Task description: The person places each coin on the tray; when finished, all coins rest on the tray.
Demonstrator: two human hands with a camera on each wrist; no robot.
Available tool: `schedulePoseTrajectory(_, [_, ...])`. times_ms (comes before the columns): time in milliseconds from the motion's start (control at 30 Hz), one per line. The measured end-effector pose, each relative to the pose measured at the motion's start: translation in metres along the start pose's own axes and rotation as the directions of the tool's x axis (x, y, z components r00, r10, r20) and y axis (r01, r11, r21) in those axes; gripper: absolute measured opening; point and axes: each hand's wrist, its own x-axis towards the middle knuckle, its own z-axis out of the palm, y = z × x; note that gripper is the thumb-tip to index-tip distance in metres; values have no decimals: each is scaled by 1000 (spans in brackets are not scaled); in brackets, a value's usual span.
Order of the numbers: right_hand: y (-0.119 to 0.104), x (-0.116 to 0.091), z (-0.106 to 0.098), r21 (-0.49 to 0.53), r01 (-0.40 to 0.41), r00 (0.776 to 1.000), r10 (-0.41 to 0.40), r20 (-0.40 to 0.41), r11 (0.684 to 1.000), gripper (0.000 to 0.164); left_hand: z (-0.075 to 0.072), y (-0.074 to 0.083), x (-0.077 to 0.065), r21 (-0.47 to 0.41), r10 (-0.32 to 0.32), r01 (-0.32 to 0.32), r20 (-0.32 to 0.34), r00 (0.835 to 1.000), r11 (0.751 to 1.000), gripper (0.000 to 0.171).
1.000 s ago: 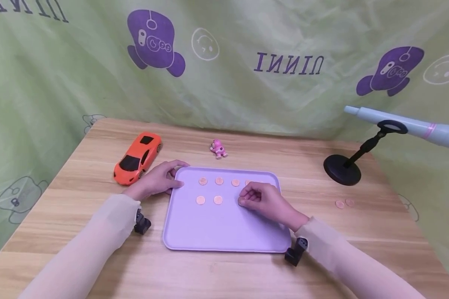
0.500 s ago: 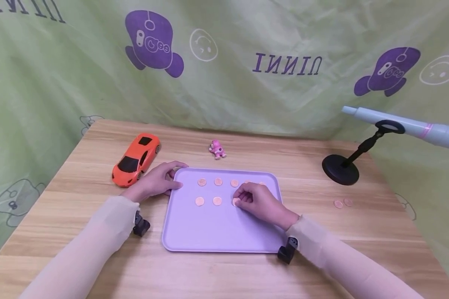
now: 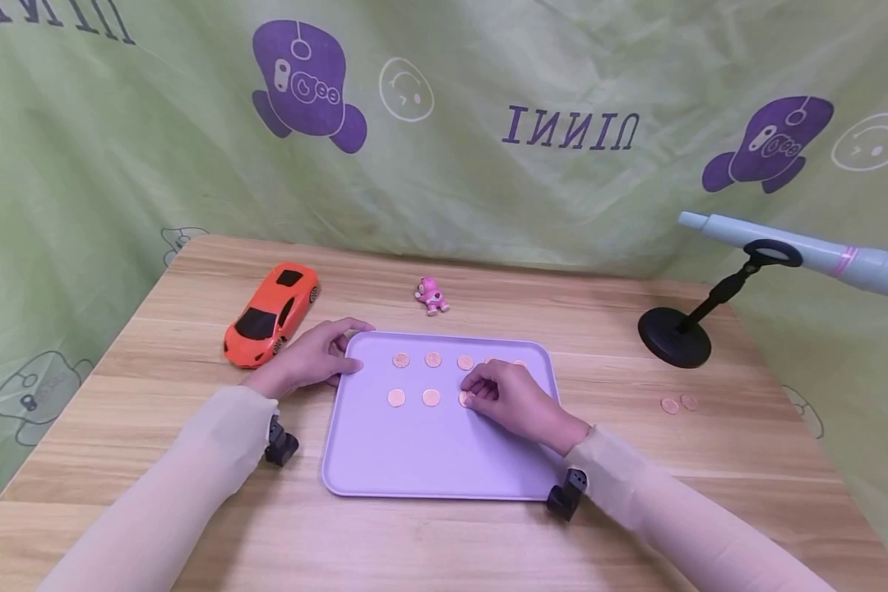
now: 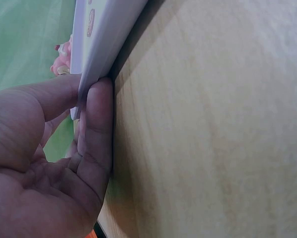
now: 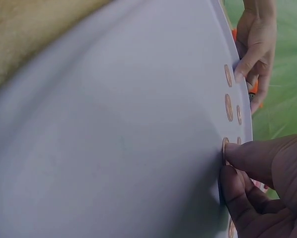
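Note:
A lilac tray point(image 3: 414, 456) lies on the wooden table, bearing two rows of copper coins. Its upper left corner is gripped by my left hand point(image 3: 312, 355), thumb over the rim and fingers against the underside, as the left wrist view shows. My right hand point(image 3: 514, 401) is low over the tray. Thumb and forefinger pinch a copper coin point(image 5: 225, 150) at the right end of the second row, partly hidden behind the fingertips. To its left lie two more coins, one of them the middle coin point(image 3: 431, 398). Part of the upper row point(image 3: 432, 359) is covered by the right hand.
Beyond the left hand stands an orange toy car point(image 3: 270, 316). A small pink figurine point(image 3: 432, 296) sits behind the tray. Two loose coins, one the nearer coin point(image 3: 669, 406), lie on the table at right, before a black stand point(image 3: 677, 337) holding a pale blue tube point(image 3: 784, 242).
The right hand has moved slightly left with the coin, bringing it down into line with the second row, and has stayed there since. The left hand keeps its grip on the tray.

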Motion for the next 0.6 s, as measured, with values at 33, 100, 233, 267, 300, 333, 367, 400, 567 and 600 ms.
schedulePoseTrajectory(33, [0,0,0,3,-5,1000,5,2,1000,10,0,0,0,3,-2,2,-2,1000,1000,60])
schedulePoseTrajectory(100, [0,1,0,4,-2,1000,2,5,1000,10,0,0,0,7,-3,3,-4,1000,1000,60])
schedulePoseTrajectory(233, [1,0,-1,19,3,1000,-3,4,1000,10,0,1,0,6,-3,3,-2,1000,1000,61])
schedulePoseTrajectory(267, [1,0,-2,23,1,1000,-1,2,1000,10,0,1,1,4,-1,1,-1,1000,1000,61])
schedulePoseTrajectory(300, [1,0,-2,30,-3,1000,3,0,1000,10,0,1,1,4,1,-1,-1,1000,1000,61])
schedulePoseTrajectory(333, [1,0,-3,40,-11,1000,11,-2,999,9,0,1,1,3,2,-2,-1,1000,1000,61])
schedulePoseTrajectory(367, [2,-1,-3,52,-18,1000,18,-4,998,9,0,1,2,2,3,-3,0,1000,1000,61])
schedulePoseTrajectory(400, [2,-1,-4,64,-29,1000,29,-8,998,9,0,1,2,0,5,-5,0,1000,1000,61])
schedulePoseTrajectory(567, [7,-9,-10,94,-61,997,64,-32,994,10,0,0,1,-6,4,-4,3,1000,1000,61])
schedulePoseTrajectory(600, [8,-11,-12,95,-64,997,68,-39,993,11,0,0,0,-7,3,-3,5,1000,1000,61])
